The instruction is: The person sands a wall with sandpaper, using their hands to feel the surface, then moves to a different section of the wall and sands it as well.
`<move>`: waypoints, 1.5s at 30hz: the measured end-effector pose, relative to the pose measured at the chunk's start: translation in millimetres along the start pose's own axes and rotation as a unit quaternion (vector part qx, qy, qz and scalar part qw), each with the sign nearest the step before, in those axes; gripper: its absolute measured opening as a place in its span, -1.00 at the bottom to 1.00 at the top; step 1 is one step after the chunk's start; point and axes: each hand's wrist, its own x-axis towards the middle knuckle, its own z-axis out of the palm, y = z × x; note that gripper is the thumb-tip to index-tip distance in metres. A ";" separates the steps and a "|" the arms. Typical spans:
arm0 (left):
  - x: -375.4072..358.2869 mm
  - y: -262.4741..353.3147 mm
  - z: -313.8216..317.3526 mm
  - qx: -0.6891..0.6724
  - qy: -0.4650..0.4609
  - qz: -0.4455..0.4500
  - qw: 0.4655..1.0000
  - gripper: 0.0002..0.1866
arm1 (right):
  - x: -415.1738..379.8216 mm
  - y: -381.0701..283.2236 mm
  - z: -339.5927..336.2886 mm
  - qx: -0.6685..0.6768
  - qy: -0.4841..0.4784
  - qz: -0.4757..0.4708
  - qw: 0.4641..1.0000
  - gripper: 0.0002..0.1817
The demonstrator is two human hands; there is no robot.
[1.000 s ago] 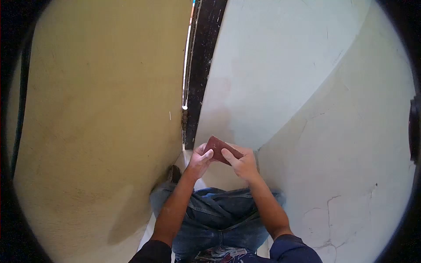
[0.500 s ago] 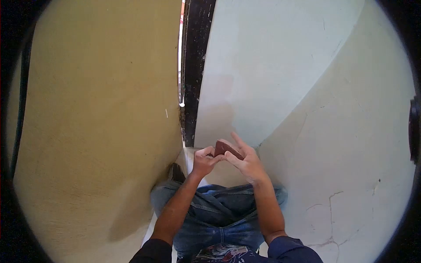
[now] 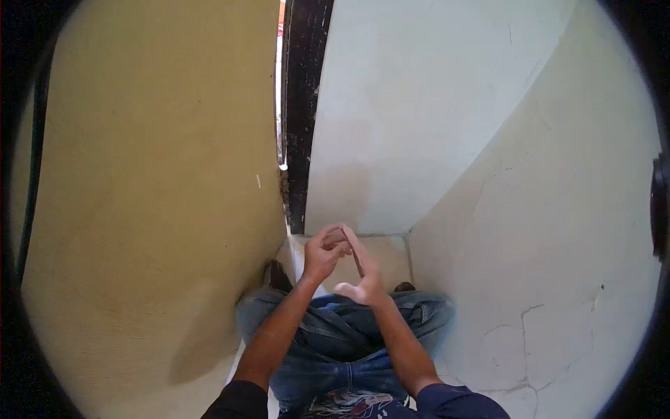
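A small reddish-brown piece of sandpaper (image 3: 359, 266) shows as a thin dark edge between my two hands, in front of my lap. My left hand (image 3: 324, 257) is curled, its fingertips closed at the upper part of the sandpaper. Along the other side lies my right hand (image 3: 368, 281), palm facing inward, with fingers stretched out and the thumb held apart. Pale dust seems to coat the right fingers. Most of the sandpaper's face is hidden by the hands.
A yellowish wall or panel (image 3: 160, 140) stands close on my left, beside a dark frame post (image 3: 304, 112) with a bright gap. Ahead is a pale wall (image 3: 405, 105); a cracked wall (image 3: 530, 279) is at my right. My jeans-clad legs (image 3: 349, 335) are folded below.
My right hand has turned its palm inward and shifted left, its thumb coming off the sandpaper. The sandpaper has tilted from face-on to edge-on. My left hand stays nearly in place.
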 end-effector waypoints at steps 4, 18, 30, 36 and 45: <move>-5.4 -3.6 6.7 -0.161 -0.032 -0.133 0.977 -0.62 | 16.9 -4.7 -0.5 -0.361 -0.045 -0.118 0.924 0.23; 6.6 -0.2 -11.2 -0.246 -0.146 -0.200 0.937 -0.53 | 44.4 19.0 -26.2 -0.433 -0.194 -0.213 0.854 -0.33; 11.0 5.2 -13.0 -0.077 -0.033 -0.215 0.973 -0.27 | 142.0 -29.9 -85.1 -0.464 -0.020 -0.420 0.780 -0.48; 19.6 10.1 -15.7 -0.043 -0.008 -0.220 0.975 -0.28 | 227.7 -56.0 -112.5 -0.636 -0.060 -0.424 0.642 -0.40; 24.8 10.3 -12.0 -0.046 0.003 -0.191 0.981 -0.36 | 240.2 -67.1 -114.7 -0.645 -0.062 -0.464 0.603 -0.37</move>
